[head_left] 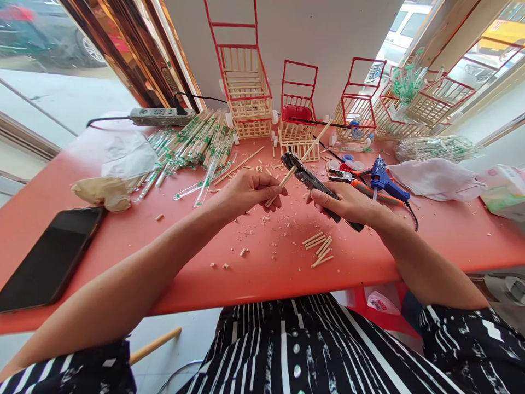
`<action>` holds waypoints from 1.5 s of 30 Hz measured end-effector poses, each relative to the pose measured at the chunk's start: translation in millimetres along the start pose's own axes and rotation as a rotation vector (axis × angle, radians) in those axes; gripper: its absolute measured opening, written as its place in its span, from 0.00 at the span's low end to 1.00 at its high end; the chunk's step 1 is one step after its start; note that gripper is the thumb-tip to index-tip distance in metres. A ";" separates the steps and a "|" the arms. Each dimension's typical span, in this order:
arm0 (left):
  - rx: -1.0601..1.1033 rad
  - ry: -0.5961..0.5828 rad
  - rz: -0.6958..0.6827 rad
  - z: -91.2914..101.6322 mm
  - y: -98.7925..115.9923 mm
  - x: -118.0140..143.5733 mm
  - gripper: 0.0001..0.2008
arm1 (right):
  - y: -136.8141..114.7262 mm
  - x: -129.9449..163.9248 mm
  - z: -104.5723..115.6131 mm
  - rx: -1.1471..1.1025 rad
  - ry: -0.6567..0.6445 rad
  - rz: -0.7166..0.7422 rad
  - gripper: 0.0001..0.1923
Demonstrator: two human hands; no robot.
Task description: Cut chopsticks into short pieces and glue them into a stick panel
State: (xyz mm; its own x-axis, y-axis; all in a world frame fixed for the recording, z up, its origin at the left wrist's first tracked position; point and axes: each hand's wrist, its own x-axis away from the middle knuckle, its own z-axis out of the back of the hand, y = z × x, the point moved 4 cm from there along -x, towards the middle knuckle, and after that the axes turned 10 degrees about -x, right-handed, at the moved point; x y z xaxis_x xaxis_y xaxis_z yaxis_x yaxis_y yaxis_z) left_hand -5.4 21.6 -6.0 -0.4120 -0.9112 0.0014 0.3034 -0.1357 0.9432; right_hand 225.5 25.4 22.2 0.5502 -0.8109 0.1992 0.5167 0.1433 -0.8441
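Between the thumb and fingers of my left hand (255, 191) is a thin wooden stick (286, 179), its upper end at the jaws of a black cutting tool (307, 179). My right hand (346, 201) is wrapped round the handles of that tool, which looks like a pair of pliers. Several short cut stick pieces (320, 249) lie on the red table (184, 273) below my hands, among crumbs and chips of wood. Just beyond the tool lies a small slatted stick panel (301, 150). Whether the jaws press into the stick I cannot tell.
Several little stick carts with red trim, one a tall cart (246, 82), stand along the back. Wrapped sticks (197, 139) lie left of them, near a power strip (162, 116). A phone (51, 257) is at left; a blue glue gun (385, 180) and orange-handled pliers are at right.
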 end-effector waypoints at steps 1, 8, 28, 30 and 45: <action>-0.001 -0.005 -0.005 0.1 -0.8 -0.2 0.13 | 0.6 -0.1 -0.2 0.006 -0.001 -0.004 0.36; -0.040 -0.016 0.015 0.4 1.9 2.8 0.14 | 6.2 -0.1 0.2 0.062 0.001 -0.028 0.38; 0.049 -0.055 0.062 -2.5 4.4 3.6 0.10 | 5.8 0.2 -2.6 0.040 0.013 -0.054 0.35; 0.048 -0.060 0.043 -1.6 2.6 3.2 0.10 | 4.9 0.8 -2.1 0.058 0.015 -0.047 0.34; -0.036 -0.064 0.042 -1.8 6.8 4.1 0.09 | -3.1 3.0 -2.9 0.149 0.049 0.008 0.32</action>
State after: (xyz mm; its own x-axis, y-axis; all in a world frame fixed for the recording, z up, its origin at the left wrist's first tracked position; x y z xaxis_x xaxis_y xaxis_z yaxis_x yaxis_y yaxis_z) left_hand -3.4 16.3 -0.2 -0.4522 -0.8897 0.0631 0.3518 -0.1130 0.9292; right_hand 223.6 20.9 24.0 0.5238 -0.8357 0.1651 0.6063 0.2296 -0.7614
